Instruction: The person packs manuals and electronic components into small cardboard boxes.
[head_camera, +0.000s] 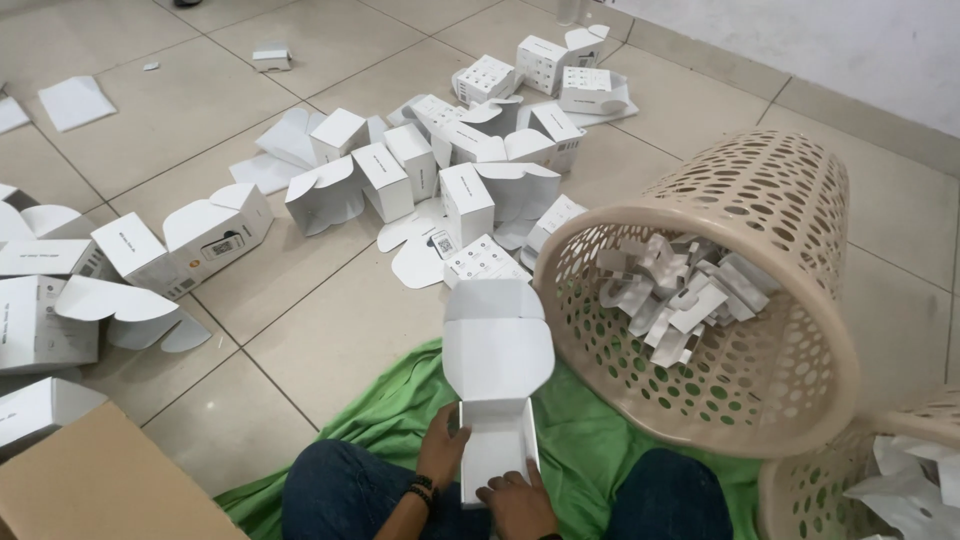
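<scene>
1. The box, white with its flaps open, stands low centre on a green cloth, between the knees.
2. The left hand clasps its left wall, fingers curled; the right hand grips its near bottom edge.
3. A tipped basket lies just right of the box.
4. Bare tile lies left of the box; more boxes crowd the upper frame.

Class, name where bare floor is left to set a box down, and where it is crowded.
Bare tiles lie between the green cloth and the scattered white boxes, and right of the tipped basket. The box pile is crowded.
</scene>
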